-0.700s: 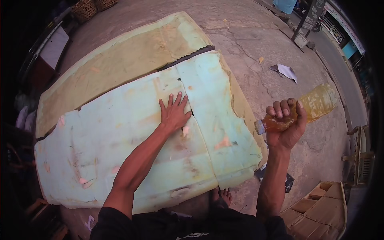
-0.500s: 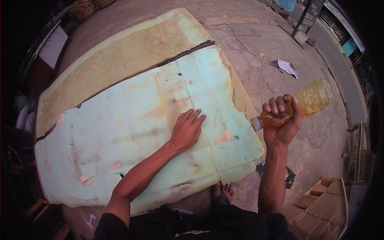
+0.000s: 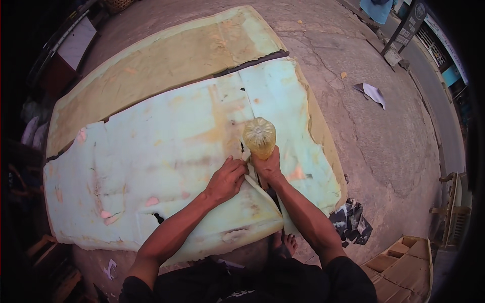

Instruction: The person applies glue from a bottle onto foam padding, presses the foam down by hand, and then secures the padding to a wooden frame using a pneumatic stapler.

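My right hand (image 3: 268, 165) is wrapped round a clear plastic bottle (image 3: 259, 135) of yellowish stuff, its base pointing up toward me and its neck hidden below my fist. Directly beside it, my left hand (image 3: 227, 177) has its fingers curled on the edge of a pale blue-green foam sheet (image 3: 151, 141). That edge is lifted along a seam, and a dark gap shows underneath. Right of the seam lies a narrower piece of pale foam (image 3: 288, 111). Whether the bottle's mouth touches the foam cannot be seen.
A tan foam slab (image 3: 166, 65) lies on the far side, partly under the pale sheet. Crumpled black plastic (image 3: 352, 222) and a cardboard box (image 3: 401, 267) are at the lower right. Farther right, a wooden frame (image 3: 453, 209) stands, and a torn scrap (image 3: 373, 95) rests on the pavement.
My right hand has swung the bottle left from beside the foam to the seam, tipping its base upward. My left hand, flat before, now grips the foam edge, which has come up.
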`<state>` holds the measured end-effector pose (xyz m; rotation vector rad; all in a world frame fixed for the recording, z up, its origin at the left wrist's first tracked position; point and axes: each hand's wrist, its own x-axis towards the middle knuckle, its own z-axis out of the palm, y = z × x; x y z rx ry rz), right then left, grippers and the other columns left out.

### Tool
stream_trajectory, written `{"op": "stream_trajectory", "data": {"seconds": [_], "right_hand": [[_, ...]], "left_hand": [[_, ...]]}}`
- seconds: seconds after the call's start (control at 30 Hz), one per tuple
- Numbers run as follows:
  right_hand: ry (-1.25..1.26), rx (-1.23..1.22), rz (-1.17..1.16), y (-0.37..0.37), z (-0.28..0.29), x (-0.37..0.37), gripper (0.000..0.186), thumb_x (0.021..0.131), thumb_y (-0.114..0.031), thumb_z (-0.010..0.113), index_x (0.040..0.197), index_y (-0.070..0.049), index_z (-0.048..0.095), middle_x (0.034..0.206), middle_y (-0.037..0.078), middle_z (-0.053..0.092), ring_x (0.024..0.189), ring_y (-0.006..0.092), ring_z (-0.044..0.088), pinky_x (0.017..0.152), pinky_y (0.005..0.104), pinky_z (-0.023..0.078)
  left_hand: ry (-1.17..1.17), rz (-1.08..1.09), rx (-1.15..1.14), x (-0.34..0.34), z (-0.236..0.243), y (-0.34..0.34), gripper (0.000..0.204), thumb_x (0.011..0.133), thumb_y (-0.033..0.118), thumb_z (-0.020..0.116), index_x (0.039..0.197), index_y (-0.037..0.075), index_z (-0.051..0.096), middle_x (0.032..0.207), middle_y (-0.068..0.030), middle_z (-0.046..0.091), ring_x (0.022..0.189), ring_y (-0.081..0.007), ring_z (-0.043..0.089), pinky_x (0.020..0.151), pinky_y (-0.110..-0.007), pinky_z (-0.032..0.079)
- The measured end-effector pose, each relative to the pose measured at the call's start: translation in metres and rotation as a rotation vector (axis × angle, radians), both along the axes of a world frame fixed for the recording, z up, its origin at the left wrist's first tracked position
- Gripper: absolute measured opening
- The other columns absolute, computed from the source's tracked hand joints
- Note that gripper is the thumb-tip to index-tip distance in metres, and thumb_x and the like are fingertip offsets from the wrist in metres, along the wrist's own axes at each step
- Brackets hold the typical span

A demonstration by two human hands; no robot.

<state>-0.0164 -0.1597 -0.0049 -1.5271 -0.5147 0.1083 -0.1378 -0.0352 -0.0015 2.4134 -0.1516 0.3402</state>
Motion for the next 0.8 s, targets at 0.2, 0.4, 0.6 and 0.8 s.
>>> {"op": "stream_trajectory", "data": {"seconds": [0.2, 0.4, 0.6, 0.8], "right_hand": [[-0.238, -0.168, 0.22, -0.005, 0.005, 0.011, 0.022, 0.081, -0.004, 0.073, 0.094, -0.003, 0.056, 0.084, 0.017, 0.061, 0.077, 0.0372, 0.062, 0.071, 0.0392, 0.053], [-0.318, -0.427, 0.203, -0.014, 0.022, 0.03, 0.022, 0.08, -0.003, 0.072, 0.096, -0.003, 0.058, 0.077, 0.01, 0.061, 0.071, 0.0262, 0.064, 0.067, 0.0353, 0.052], [0.22, 0.409, -0.088, -0.046, 0.108, 0.01, 0.008, 0.082, -0.004, 0.055, 0.089, -0.001, 0.054, 0.077, 0.006, 0.053, 0.067, 0.0166, 0.054, 0.067, 0.0345, 0.05], [0.316, 0.524, -0.199, -0.079, 0.125, 0.015, 0.015, 0.083, -0.012, 0.058, 0.094, -0.007, 0.049, 0.074, 0.003, 0.046, 0.068, 0.0147, 0.048, 0.072, 0.0372, 0.048]], "left_hand": [[0.038, 0.034, -0.042, 0.003, -0.004, 0.008, 0.022, 0.082, -0.004, 0.069, 0.103, 0.005, 0.066, 0.111, -0.0122, 0.065, 0.103, -0.0343, 0.065, 0.098, -0.049, 0.051], [-0.132, -0.082, 0.06, 0.005, 0.0, 0.007, 0.036, 0.079, -0.004, 0.069, 0.112, 0.007, 0.069, 0.122, -0.0135, 0.064, 0.111, -0.0332, 0.062, 0.095, -0.048, 0.05], [-0.037, -0.132, 0.145, 0.012, 0.012, -0.001, 0.054, 0.083, 0.006, 0.07, 0.136, 0.015, 0.063, 0.147, -0.0119, 0.055, 0.12, -0.0326, 0.057, 0.109, -0.054, 0.039], [0.036, -0.032, 0.44, 0.032, -0.008, -0.011, 0.053, 0.096, 0.045, 0.061, 0.138, 0.012, 0.061, 0.154, -0.0083, 0.05, 0.144, -0.0324, 0.041, 0.119, -0.06, 0.026]]}}
